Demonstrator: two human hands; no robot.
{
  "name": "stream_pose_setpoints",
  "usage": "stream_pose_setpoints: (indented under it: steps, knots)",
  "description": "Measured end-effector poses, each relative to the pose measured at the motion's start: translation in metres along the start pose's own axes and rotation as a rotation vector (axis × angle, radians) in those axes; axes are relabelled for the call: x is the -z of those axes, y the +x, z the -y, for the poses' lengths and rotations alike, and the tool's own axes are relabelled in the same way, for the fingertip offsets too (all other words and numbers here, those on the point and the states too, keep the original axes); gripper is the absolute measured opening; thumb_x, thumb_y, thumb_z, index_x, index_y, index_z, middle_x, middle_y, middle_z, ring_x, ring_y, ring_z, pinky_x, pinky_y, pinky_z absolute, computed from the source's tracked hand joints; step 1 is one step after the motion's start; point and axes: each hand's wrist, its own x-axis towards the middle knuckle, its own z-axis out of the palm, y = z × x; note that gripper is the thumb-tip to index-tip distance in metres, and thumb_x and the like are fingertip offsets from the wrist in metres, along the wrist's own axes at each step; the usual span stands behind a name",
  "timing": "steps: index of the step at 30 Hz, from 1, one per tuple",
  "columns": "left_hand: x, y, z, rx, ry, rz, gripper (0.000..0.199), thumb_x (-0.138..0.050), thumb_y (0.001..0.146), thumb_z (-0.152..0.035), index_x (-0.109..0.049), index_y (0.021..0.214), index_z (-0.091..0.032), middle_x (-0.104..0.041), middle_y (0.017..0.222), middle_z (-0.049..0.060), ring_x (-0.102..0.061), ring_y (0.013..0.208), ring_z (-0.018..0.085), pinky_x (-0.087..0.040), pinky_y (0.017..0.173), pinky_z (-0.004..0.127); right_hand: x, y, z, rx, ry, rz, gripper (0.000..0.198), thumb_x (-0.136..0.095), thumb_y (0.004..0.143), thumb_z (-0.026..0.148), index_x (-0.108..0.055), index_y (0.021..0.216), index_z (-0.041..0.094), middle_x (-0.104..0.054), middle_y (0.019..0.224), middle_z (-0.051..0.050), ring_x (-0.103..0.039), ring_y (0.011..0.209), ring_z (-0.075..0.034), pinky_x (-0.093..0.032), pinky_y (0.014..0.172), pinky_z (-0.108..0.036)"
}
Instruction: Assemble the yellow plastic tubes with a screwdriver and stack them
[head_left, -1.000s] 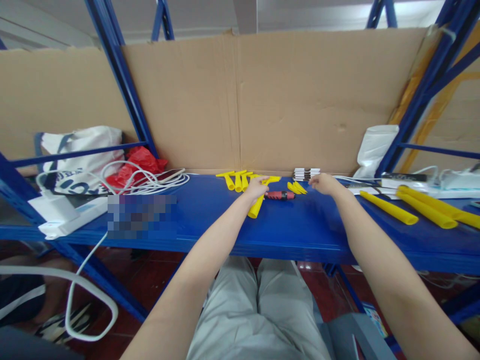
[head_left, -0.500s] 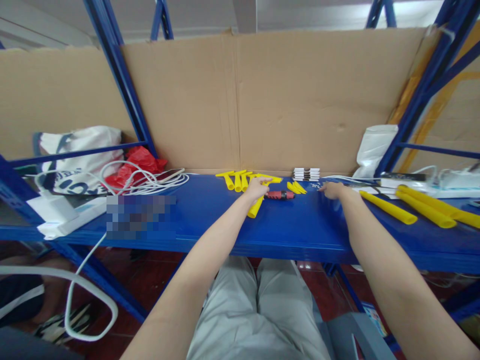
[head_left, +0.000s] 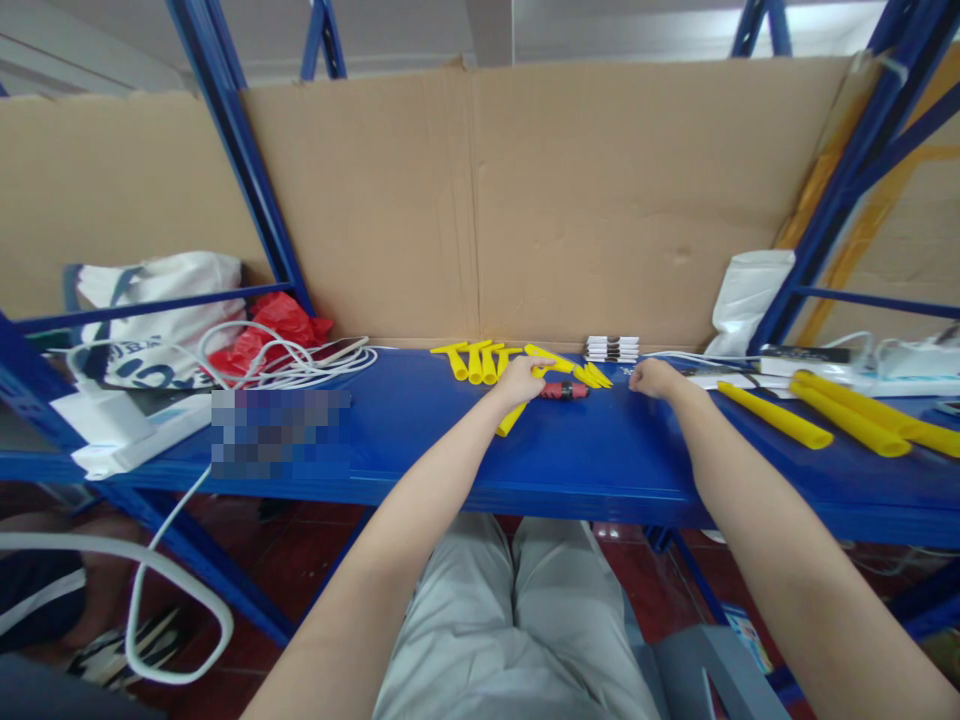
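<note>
My left hand (head_left: 520, 379) is closed on a yellow T-shaped plastic piece; its tube (head_left: 510, 421) sticks out below the hand toward me. Just right of this hand lies a red and black screwdriver (head_left: 566, 391). Fingers curled together, my right hand (head_left: 651, 378) rests at the table beside some tiny pale parts (head_left: 628, 371), too small to name. Whatever its fingertips hold is hidden. Small yellow flat pieces (head_left: 596, 376) lie between the two hands. Several yellow T-shaped pieces (head_left: 475, 366) stand in a row behind and left of my left hand.
A stack of white and dark pieces (head_left: 611, 348) sits against the cardboard wall (head_left: 585, 200). Long yellow tubes (head_left: 776, 415) lie on the right of the blue table (head_left: 420, 440). On the left are coiled white cables (head_left: 300, 365), a power strip (head_left: 150, 440) and a cloth bag (head_left: 172, 320).
My left hand has shifted slightly to the right with the yellow piece, and the screwdriver has moved a little right. My right hand has moved slightly left, its fingers now curled in.
</note>
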Motion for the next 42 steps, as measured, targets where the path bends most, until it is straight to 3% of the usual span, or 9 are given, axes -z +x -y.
stream_pose_setpoints:
  steps: [6, 14, 21, 24, 29, 33, 42]
  knots:
    - [0.0, -0.003, -0.003, -0.023, -0.015, 0.0, 0.054, -0.052, 0.065, 0.004, -0.065, 0.112, -0.016, -0.065, 0.113, 0.009, -0.062, 0.093, 0.02, -0.05, 0.079, 0.029, 0.009, -0.016, 0.024, -0.017, 0.065, 0.113, 0.017, -0.059, 0.065, 0.007, -0.06, 0.051, 0.017, -0.066, 0.063, -0.004, -0.063, 0.069, -0.016, -0.048, 0.066, -0.023]
    - [0.0, -0.007, -0.011, -0.073, -0.029, 0.018, 0.051, -0.052, 0.065, 0.007, -0.067, 0.109, -0.015, -0.064, 0.116, 0.01, -0.059, 0.103, 0.021, -0.045, 0.091, 0.031, 0.008, -0.011, 0.024, -0.015, -0.01, 0.1, 0.018, -0.064, 0.063, 0.011, -0.058, 0.047, 0.018, -0.062, 0.056, -0.003, -0.063, 0.066, -0.017, -0.046, 0.059, -0.022]
    - [-0.003, -0.005, -0.007, -0.099, 0.002, 0.012, 0.05, -0.052, 0.066, 0.007, -0.067, 0.109, -0.014, -0.063, 0.117, 0.012, -0.057, 0.109, 0.022, -0.041, 0.095, 0.031, 0.007, -0.013, 0.026, -0.034, 0.024, 0.095, 0.02, -0.061, 0.064, 0.009, -0.056, 0.046, 0.017, -0.064, 0.06, -0.005, -0.063, 0.07, -0.018, -0.047, 0.063, -0.024]
    - [-0.004, -0.004, -0.007, -0.098, -0.015, 0.009, 0.05, -0.053, 0.066, 0.006, -0.067, 0.11, -0.014, -0.063, 0.117, 0.011, -0.057, 0.11, 0.022, -0.041, 0.095, 0.031, 0.008, -0.015, 0.031, -0.053, 0.13, 0.048, 0.017, -0.057, 0.064, 0.006, -0.059, 0.05, 0.016, -0.065, 0.064, -0.006, -0.063, 0.071, -0.018, -0.046, 0.066, -0.024]
    - [-0.006, -0.001, -0.005, -0.08, 0.002, 0.0, 0.052, -0.055, 0.067, 0.004, -0.064, 0.115, -0.013, -0.063, 0.118, 0.013, -0.058, 0.108, 0.023, -0.043, 0.094, 0.031, 0.01, -0.018, 0.052, 0.04, 0.518, -0.132, 0.009, -0.055, 0.07, 0.012, -0.061, 0.063, 0.015, -0.066, 0.071, -0.004, -0.06, 0.071, -0.014, -0.045, 0.065, -0.021]
    - [-0.01, 0.003, -0.001, -0.111, 0.053, -0.02, 0.053, -0.056, 0.066, 0.004, -0.062, 0.117, -0.013, -0.062, 0.119, 0.014, -0.057, 0.11, 0.024, -0.042, 0.096, 0.032, 0.011, -0.028, 0.077, 0.124, 0.793, -0.111, 0.008, -0.056, 0.07, 0.011, -0.059, 0.064, 0.016, -0.065, 0.073, -0.002, -0.056, 0.066, -0.009, -0.045, 0.066, -0.02]
    - [-0.012, -0.001, -0.006, -0.158, 0.251, 0.011, 0.054, -0.054, 0.072, -0.002, -0.056, 0.125, -0.017, -0.059, 0.124, 0.01, -0.053, 0.116, 0.022, -0.041, 0.098, 0.033, 0.001, -0.033, 0.096, 0.183, 0.861, -0.076, 0.005, -0.058, 0.066, 0.014, -0.061, 0.062, 0.015, -0.06, 0.065, 0.001, -0.052, 0.064, -0.01, -0.042, 0.07, -0.024]
